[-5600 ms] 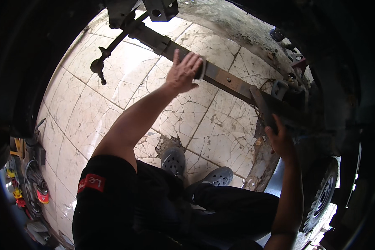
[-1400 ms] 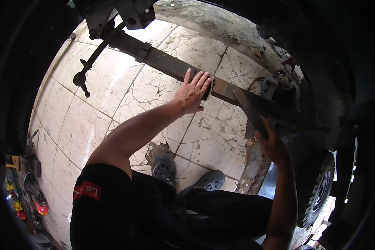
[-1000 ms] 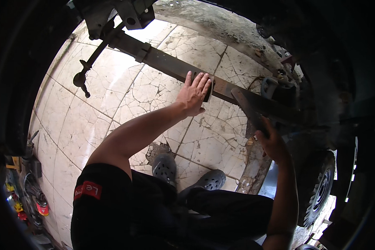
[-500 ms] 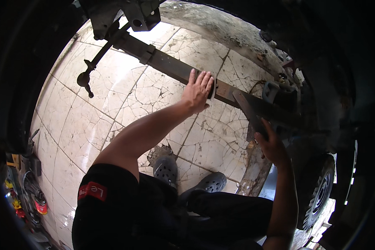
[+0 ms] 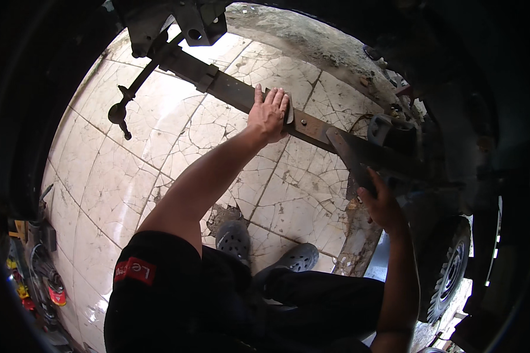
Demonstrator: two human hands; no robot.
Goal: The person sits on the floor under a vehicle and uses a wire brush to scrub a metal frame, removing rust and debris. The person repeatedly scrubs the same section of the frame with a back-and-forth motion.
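A long dark metal bar (image 5: 232,89) with clips runs slantwise across the view, from upper left to the right. My left hand (image 5: 269,116) lies across it, fingers stretched over its far edge and thumb at the near side. Beneath the palm it holds a thin, flat dark piece (image 5: 289,110) against the bar; most of that piece is hidden. To the right a round bolt head (image 5: 304,123) shows on a brownish patch. My right hand (image 5: 385,203) is closed around a flat dark metal strip (image 5: 347,154), whose rounded end rests at the bar.
A dark rod with a ball-shaped joint (image 5: 117,112) hangs at the upper left. The floor has cracked pale tiles (image 5: 176,141). A tyre (image 5: 451,272) stands at the right, and tools and cables (image 5: 44,265) lie at the left edge. My grey clogs (image 5: 234,238) are below.
My left hand has slid up and left along the bar with the flat piece, uncovering the bolt head. My right hand and the metal strip have barely moved.
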